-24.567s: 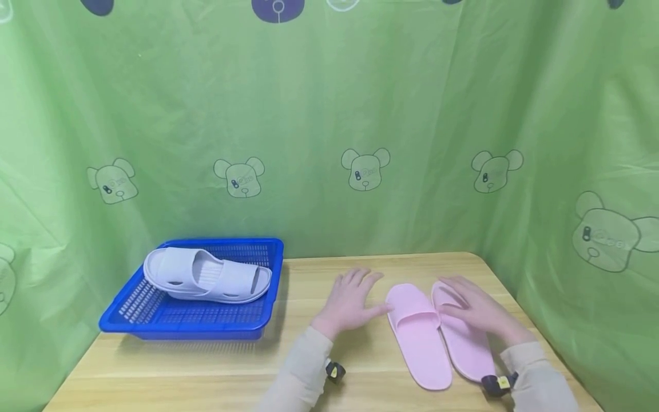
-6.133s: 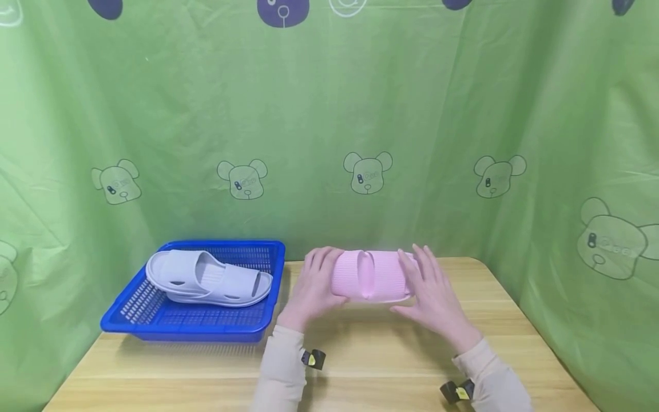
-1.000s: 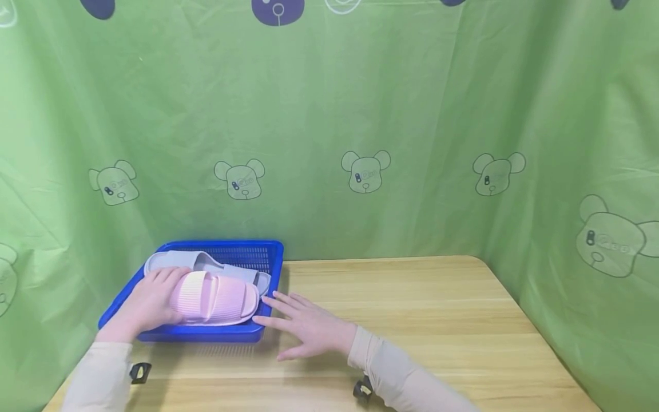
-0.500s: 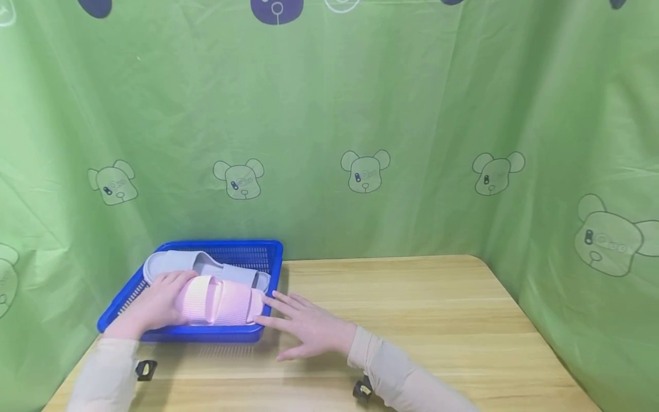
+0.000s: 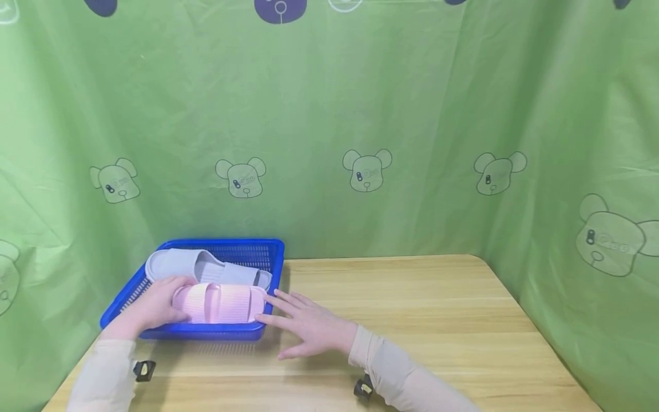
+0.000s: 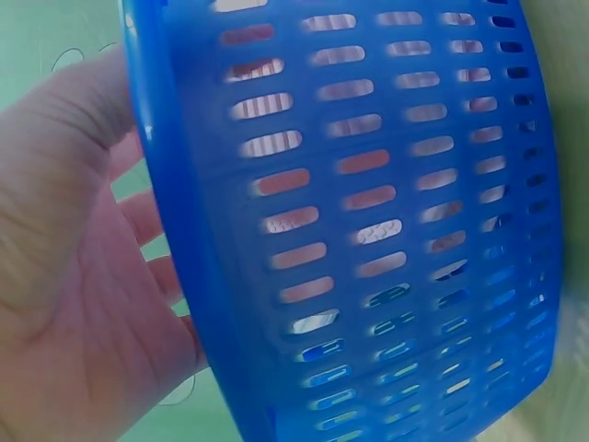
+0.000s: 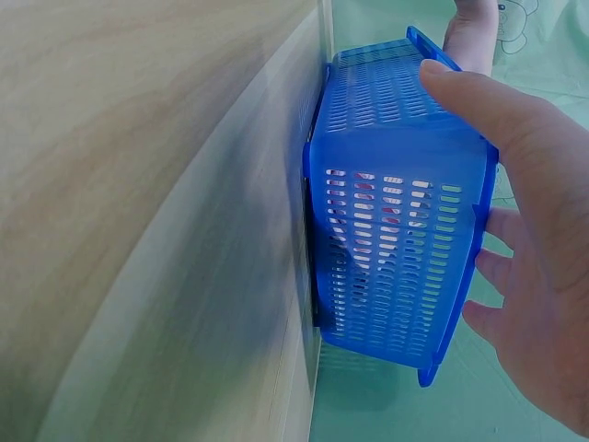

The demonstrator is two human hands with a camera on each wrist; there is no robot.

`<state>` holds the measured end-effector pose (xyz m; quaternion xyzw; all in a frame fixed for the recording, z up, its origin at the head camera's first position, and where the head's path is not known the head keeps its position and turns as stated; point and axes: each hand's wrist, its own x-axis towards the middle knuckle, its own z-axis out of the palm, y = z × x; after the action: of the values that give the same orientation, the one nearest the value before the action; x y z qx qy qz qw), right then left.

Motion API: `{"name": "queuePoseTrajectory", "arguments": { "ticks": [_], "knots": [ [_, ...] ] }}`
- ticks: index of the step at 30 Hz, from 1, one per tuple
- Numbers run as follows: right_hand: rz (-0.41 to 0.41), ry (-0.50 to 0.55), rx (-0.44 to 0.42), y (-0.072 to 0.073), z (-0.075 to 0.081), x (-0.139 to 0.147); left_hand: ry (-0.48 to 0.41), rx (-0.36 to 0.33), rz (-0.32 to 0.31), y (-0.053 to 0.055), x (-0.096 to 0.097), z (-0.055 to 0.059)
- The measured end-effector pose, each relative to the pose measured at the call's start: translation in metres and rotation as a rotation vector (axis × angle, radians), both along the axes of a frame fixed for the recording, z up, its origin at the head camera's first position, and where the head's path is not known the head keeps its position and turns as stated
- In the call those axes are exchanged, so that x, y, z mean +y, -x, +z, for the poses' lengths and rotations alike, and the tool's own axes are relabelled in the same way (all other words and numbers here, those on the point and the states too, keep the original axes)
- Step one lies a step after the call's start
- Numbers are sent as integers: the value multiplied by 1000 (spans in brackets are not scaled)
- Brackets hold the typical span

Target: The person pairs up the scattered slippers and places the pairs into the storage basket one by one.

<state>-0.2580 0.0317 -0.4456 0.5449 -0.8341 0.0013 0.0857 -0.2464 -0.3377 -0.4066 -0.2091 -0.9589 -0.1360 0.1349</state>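
Inside the blue basket, in its front part, lies a pink ribbed slide slipper on its long side of the basket, strap up. My left hand holds its left end, thumb in front and fingers behind. The left wrist view looks through the slotted wall, with the left hand reaching over the rim. My right hand has its fingers spread, fingertips right at the basket's right rim and the slipper's other end. In the right wrist view, the right hand stands beside the basket's rim.
Behind the pink footwear, pale grey-blue slippers lie in the basket. The basket stands at the left of a wooden table. A green curtain with bear prints surrounds the table's back and sides.
The pink slippers first lay side by side on the table, then were lifted between both hands and carried left into the basket. Lately they have settled lower; the right hand has stayed put.
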Motion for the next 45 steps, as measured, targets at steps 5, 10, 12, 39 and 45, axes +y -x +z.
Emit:
{"name": "queuePoseTrajectory", "arguments": {
  "ticks": [5,10,12,39,45],
  "knots": [
    [6,4,6,0,0,1,-50,-8,3,0,1,-4],
    [11,5,11,1,-2,1,-112,-9,27,-2,2,-10],
    [14,7,10,2,-2,1,-127,-2,40,-2,2,-13],
    [-45,30,-51,10,-4,21,-179,12,193,-19,36,4],
    [-66,32,-40,14,-4,32,-214,15,186,-16,52,5]
  ]
}}
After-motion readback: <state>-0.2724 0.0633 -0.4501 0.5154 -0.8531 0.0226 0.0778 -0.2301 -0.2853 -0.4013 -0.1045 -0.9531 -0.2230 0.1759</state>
